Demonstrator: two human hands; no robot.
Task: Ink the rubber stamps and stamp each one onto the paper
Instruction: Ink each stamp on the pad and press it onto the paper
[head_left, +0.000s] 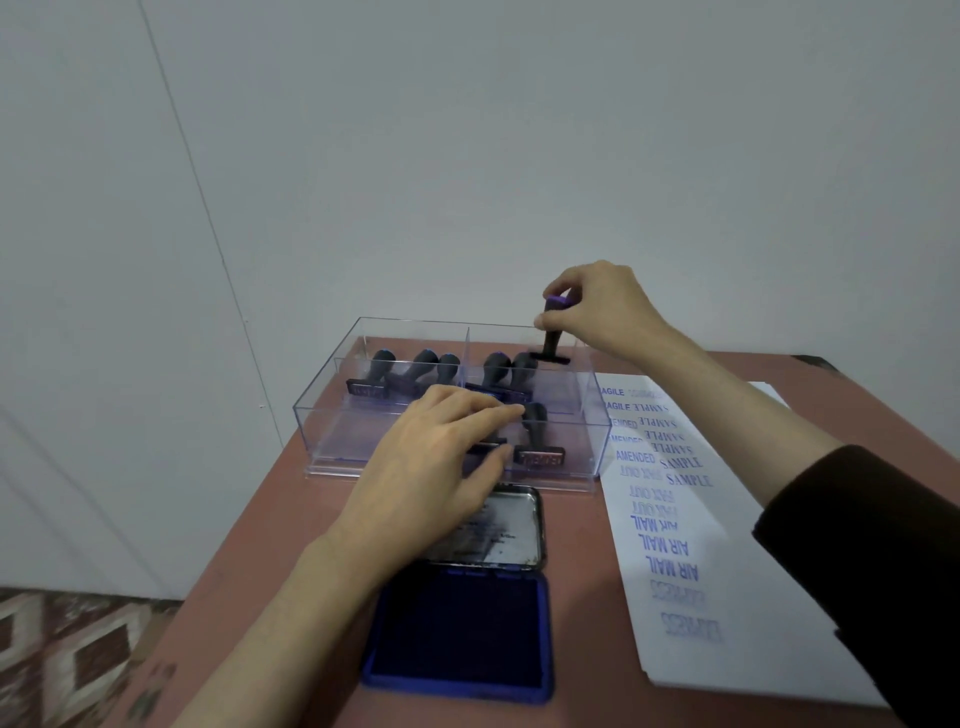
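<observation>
1. Centre left of the frame: the left hand (441, 457) reaches into the front of a clear plastic box (317, 415). Its fingers lie nearly straight over a dark stamp, with the thumb below. Whether they have closed on the stamp cannot be told.
2. The box sits on a reddish table (249, 561). Left of a divider, three black-handled rubber stamps (426, 364) stand along the back. Two more (496, 366) stand right of the divider. One front stamp (537, 441) stands just right of the left fingertips, its lettered base facing the camera.
3. Lower centre: an open ink pad (457, 629), deep blue, with its lid (519, 519) folded back against the box front. The left forearm crosses over the lid.
4. Upper right of centre: the right hand (608, 306) pinches the purple-capped top of a held stamp (549, 343) between finger and thumb. The stamp hangs upright, long axis vertical and base down, over the box's back right corner. The pad lies below and left of it in the frame, and the left hand is nearer the pad.
5. Right: the paper (753, 597), a long white sheet printed with rows of blue words, so much stamping is probably done.
</observation>
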